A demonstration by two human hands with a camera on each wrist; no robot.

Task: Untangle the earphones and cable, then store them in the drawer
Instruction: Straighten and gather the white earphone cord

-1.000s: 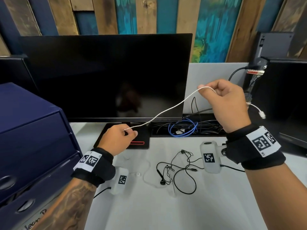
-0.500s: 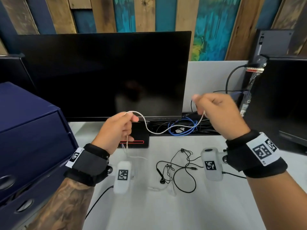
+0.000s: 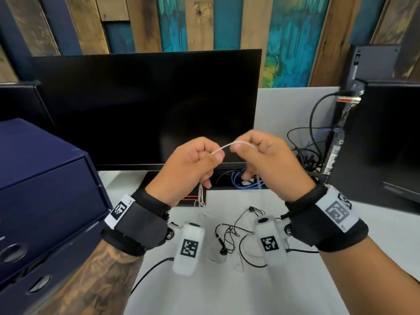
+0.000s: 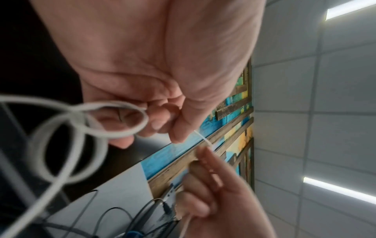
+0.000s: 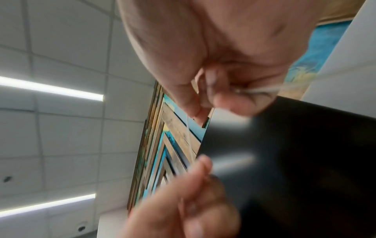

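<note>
Far left, the navy drawer unit [image 3: 45, 189] stands on the desk [image 3: 227, 292], its drawers closed. Your left hand [image 3: 186, 171] pinches the white cable [image 3: 229, 146] between thumb and forefinger, gathered loops hanging below the fist. A short span bridges to your right hand [image 3: 270, 164], fingers curled, pinching it too. Beneath both hands, black earphones [image 3: 229, 233] lie tangled on the desk.

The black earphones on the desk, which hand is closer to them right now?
Neither plainly, seen from above. The black earphones lie on the desk, below and between the hands. The left hand and right hand are both raised above them, each pinching the white cable.
</note>
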